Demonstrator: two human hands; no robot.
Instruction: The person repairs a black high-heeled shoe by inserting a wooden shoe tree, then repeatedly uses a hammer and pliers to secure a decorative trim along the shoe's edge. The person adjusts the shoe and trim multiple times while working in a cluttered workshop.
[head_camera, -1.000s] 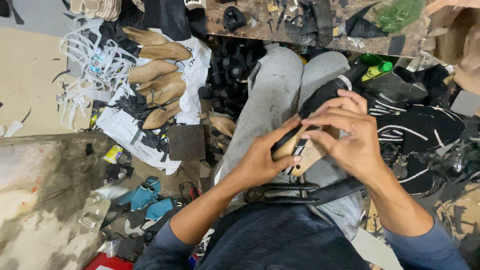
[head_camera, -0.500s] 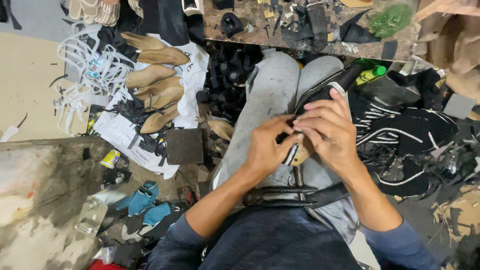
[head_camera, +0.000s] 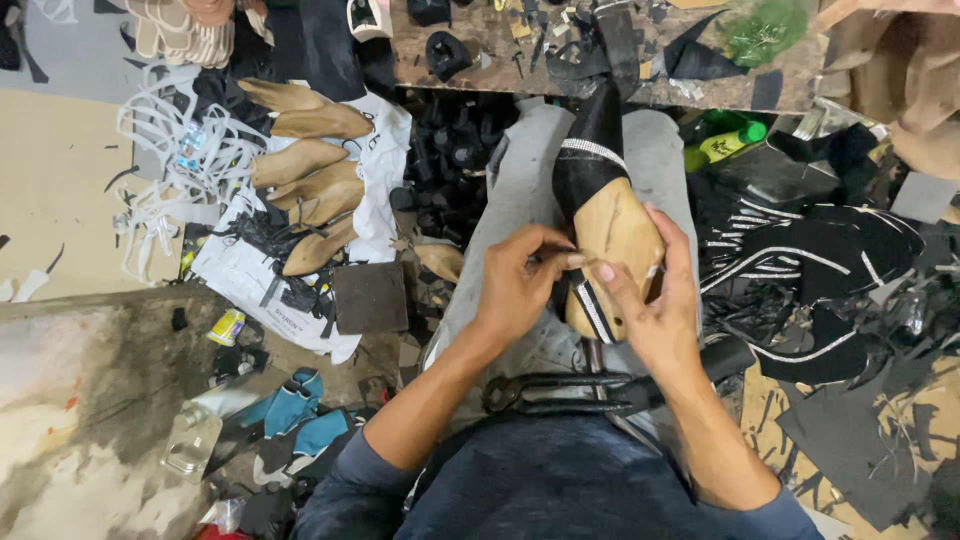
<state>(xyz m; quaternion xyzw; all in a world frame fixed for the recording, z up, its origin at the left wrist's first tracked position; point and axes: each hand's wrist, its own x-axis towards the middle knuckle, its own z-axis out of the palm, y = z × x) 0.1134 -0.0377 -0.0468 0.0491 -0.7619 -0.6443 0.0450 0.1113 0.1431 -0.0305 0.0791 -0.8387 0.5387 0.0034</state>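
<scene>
On the floor at far left, a tangle of white straps (head_camera: 160, 165) lies beside a white sheet (head_camera: 300, 290) carrying a row of bare wooden lasts (head_camera: 300, 160), and nearer the person a dark square pad (head_camera: 370, 297) and some blue pieces (head_camera: 300, 410) sit among scraps. Moving in, the left hand (head_camera: 515, 285) has its grip closed, thumb and forefinger pinched on the edge of the black upper with white trim (head_camera: 590, 160) where it wraps the wooden shoe last (head_camera: 615, 235). That last rests sole-up on the person's lap, toe pointing away toward the near edge of the cluttered desk (head_camera: 500, 60). A moment ago both hands were cupped over the shoe and hid most of it; now the pale sole face is turned up and exposed, which suggests the work has shifted to pulling the upper's margin over the bottom. The right hand (head_camera: 655, 300) is wrapped around the last's right side, grip closed on it, steadying it. Black pincers (head_camera: 560, 392) lie across the lap just below. Farther right, a green bottle (head_camera: 725, 145) and black cut uppers with white stripes (head_camera: 800, 270) cover the floor.
</scene>
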